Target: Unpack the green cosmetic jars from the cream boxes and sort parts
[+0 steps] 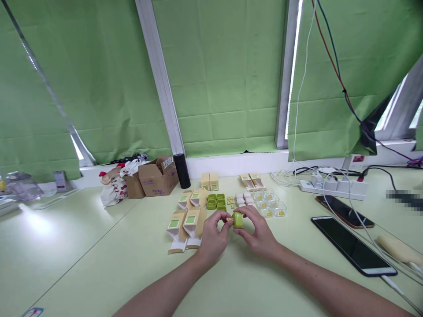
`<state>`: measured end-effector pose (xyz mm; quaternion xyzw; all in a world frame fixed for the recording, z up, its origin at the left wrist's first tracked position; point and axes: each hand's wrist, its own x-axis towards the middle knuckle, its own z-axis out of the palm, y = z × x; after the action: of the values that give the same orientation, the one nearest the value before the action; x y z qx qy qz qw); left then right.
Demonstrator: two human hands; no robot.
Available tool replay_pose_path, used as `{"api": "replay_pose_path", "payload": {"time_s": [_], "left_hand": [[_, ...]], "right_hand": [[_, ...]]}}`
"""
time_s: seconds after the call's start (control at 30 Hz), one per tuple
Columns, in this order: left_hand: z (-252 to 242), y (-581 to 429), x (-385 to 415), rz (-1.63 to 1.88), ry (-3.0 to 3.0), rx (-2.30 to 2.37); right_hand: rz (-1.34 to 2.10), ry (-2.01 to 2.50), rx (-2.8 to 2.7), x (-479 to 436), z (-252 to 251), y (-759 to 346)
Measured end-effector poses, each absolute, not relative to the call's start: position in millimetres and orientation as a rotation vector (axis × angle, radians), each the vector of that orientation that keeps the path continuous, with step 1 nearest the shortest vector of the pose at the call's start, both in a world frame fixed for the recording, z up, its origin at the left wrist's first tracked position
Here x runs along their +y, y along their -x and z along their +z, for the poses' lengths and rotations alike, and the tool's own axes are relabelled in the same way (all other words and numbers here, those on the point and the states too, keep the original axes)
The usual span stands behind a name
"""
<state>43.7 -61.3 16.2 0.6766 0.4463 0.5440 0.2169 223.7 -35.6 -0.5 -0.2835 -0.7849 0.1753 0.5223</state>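
Observation:
Between thumb and fingers, my right hand (pixel 259 233) grips a small glossy green case (pixel 237 220) above the table. My left hand (pixel 214 233) pinches a small yellow loop-shaped piece (pixel 229 219) at the case's left side; whether the two are joined I cannot tell. Just beyond my hands lie several open green containers (pixel 216 202), small yellow pieces (pixel 230 202) and white rounded blocks (pixel 245 199). Clear plastic cups (pixel 269 203) with yellow bits inside stand to the right. On the left are several opened kraft boxes (pixel 191 219) with green labels.
Closed kraft boxes (pixel 209 181) and open ones (pixel 251 182) stand farther back. A cardboard carton (pixel 158 177) and black cylinder (pixel 182 171) are by the wall. Right of my arm lie phones (pixel 352 244), cables and a power strip (pixel 333 188).

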Motion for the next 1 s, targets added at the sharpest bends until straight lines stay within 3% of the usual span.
{"api": "replay_pose_path", "payload": {"time_s": [0.77, 1.0], "left_hand": [[21, -44, -60, 1.451, -1.713, 1.226], [19, -44, -57, 1.484, -1.716, 1.198]], "right_hand": [[0.468, 0.681, -1.876, -34, -3, -225], [0.643, 0.707, -1.814, -40, 5, -222]]}}
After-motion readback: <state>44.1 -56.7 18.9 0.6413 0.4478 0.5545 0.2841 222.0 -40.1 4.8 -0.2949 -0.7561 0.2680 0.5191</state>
